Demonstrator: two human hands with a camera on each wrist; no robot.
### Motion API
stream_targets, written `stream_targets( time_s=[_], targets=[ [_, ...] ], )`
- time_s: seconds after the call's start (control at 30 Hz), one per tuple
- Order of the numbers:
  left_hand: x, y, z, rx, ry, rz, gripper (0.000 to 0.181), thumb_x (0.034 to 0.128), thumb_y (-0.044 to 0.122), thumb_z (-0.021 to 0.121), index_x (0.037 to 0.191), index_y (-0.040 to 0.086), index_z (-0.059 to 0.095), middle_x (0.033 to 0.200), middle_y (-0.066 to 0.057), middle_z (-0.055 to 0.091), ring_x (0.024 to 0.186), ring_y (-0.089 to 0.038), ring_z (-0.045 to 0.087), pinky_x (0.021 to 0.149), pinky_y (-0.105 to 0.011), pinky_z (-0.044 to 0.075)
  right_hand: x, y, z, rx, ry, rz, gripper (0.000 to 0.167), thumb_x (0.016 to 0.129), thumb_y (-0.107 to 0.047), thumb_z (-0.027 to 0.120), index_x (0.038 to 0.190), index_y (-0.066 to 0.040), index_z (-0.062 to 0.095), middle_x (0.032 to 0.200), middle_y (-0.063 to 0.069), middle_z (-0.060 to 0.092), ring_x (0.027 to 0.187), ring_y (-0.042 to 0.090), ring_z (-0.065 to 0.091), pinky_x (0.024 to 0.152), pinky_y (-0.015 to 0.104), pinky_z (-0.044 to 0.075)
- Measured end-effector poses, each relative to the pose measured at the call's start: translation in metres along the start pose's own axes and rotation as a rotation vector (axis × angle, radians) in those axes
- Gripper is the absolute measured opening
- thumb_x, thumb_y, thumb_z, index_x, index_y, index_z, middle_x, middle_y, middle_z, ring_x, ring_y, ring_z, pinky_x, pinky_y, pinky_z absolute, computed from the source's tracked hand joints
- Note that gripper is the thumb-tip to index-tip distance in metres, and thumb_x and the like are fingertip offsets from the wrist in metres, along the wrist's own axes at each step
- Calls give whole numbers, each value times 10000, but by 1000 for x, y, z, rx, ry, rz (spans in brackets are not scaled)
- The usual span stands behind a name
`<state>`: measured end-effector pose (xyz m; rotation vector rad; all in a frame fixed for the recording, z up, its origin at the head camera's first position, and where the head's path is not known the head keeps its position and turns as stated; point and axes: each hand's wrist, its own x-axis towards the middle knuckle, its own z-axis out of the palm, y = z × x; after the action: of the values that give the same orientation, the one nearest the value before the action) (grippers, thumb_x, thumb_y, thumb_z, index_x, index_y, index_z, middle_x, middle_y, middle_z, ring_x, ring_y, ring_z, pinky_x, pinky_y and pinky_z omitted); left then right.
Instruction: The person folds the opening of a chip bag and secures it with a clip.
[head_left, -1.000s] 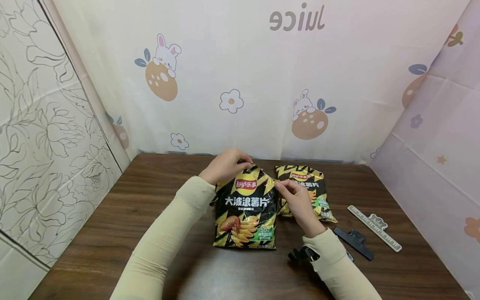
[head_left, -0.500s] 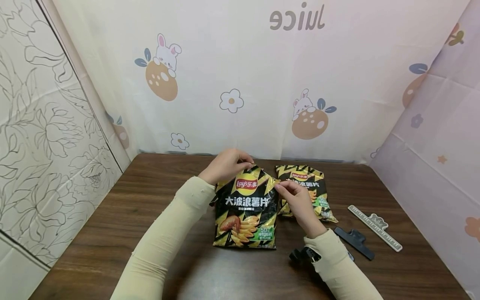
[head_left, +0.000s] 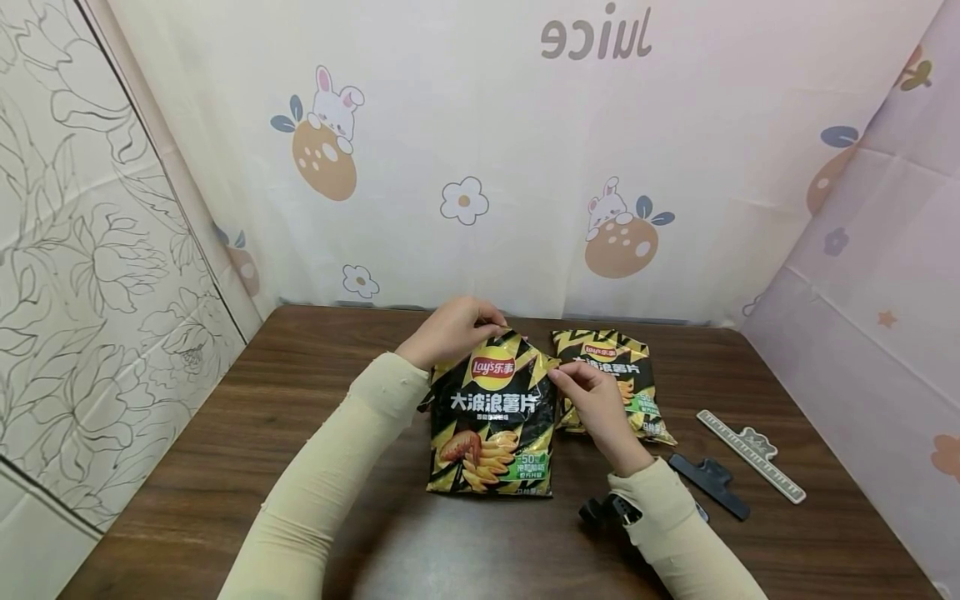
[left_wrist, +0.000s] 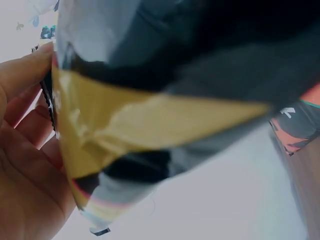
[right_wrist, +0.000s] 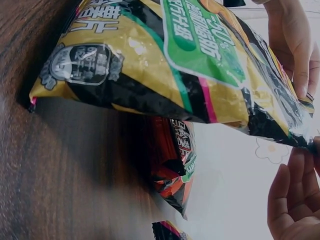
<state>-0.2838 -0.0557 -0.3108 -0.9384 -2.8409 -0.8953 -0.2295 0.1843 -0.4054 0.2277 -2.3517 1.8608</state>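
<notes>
Almost nothing changed — left hand (head_left: pixel 459 333) and right hand (head_left: pixel 600 408) still pinch the front chip bag (head_left: pixel 491 425) by its top, mid-counter (head_left: pixel 225 467) — work seemingly held there.

Place: small sheet-walled booth, homely in decor; the wider room I cannot tell. Before me: one counter (head_left: pixel 225 433), dark wood grain, bearing household goods, namely chip bags (head_left: pixel 491 425) and clips (head_left: pixel 708 483). Behind it: one pale sheet (head_left: pixel 525 125), printed with rabbits (head_left: pixel 333 112), fruit (head_left: pixel 324 162), flowers (head_left: pixel 464 201) and mirrored "Juice" lettering (head_left: pixel 596 35). At my right: second sheet (head_left: pixel 862 333), similar print, creased. At my left: pale panel (head_left: pixel 82 350), line-drawn blossoms (head_left: pixel 123 254).
</notes>
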Motion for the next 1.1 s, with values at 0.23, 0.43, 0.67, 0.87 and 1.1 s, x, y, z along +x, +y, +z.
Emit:
stream_targets(
  time_s=[0.23, 0.43, 0.67, 0.87, 1.1],
  targets=[
    [-1, -1, 0, -9, 10, 20, 193, 991, 185, 591, 1076, 123, 753, 1079, -24, 732, 957, -138, 679, 868, -316, 546, -2, 0, 0, -17, 11, -10, 332, 950, -288, 657, 1027, 32, 695, 868, -98, 649, 794, 108, 581, 746, 314, 521],
    [-2, -3, 0, -24, 21, 34, 188, 985, 174, 601, 1066, 126, 763, 1070, -23, 740, 946, -135, 686, 855, -311, 550, -2, 4, -1, -17, 18, -14, 326, 942, -292, 668, 1024, 22, 700, 878, -112, 660, 800, 96, 591, 751, 319, 528],
    [-2, -5, 1, -20, 24, 38, 184, 979, 167, 610, 1061, 126, 769, 1065, -25, 744, 945, -137, 686, 851, -312, 552, -4, 5, -1, -42, 22, -48, 299, 937, -301, 673, 1004, -14, 717, 856, -111, 662, 815, 209, 606, 727, 335, 529],
    [-2, -7, 0, -54, 9, 31, 178, 973, 149, 617, 1044, 126, 778, 1065, -22, 749, 966, -136, 693, 875, -318, 552, -4, 5, 1, -61, 39, -81, 262, 931, -281, 683, 976, -27, 730, 820, -89, 660, 767, 287, 581, 639, 300, 491],
    [-2, -7, -2, -76, -5, 28, 194, 972, 97, 602, 1038, 124, 783, 1060, -24, 753, 972, -133, 695, 871, -318, 554, -3, 7, 3, -56, 63, -125, 218, 921, -217, 697, 956, -7, 742, 811, -56, 673, 707, 236, 591, 593, 279, 476]
  ],
)
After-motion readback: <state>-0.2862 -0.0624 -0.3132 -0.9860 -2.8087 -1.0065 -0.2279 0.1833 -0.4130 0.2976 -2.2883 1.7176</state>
